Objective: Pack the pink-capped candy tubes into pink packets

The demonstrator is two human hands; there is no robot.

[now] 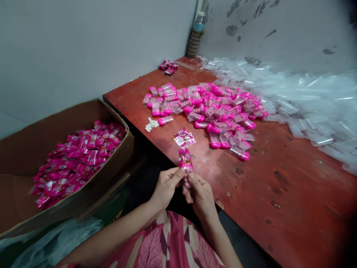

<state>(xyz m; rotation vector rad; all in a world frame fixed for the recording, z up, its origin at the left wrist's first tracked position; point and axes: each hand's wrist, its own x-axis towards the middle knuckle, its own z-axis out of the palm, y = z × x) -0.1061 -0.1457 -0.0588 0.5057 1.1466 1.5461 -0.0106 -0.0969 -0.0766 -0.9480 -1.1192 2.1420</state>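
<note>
My left hand [166,185] and my right hand [199,191] meet at the near edge of the red table [279,178], both pinching one small pink packet [185,160] that stands upright between the fingertips. A little beyond it on the table lies a small clear bag with pink labels [184,138]. Farther back spreads a heap of pink-capped tubes in clear bags [212,108].
A cardboard box [25,149] at my left holds many finished pink packets [78,156]. A big pile of empty clear bags [306,96] covers the table's right back. A few pink packets [169,67] and a bottle [195,37] sit by the wall corner. A white scrap [151,124] lies near the heap.
</note>
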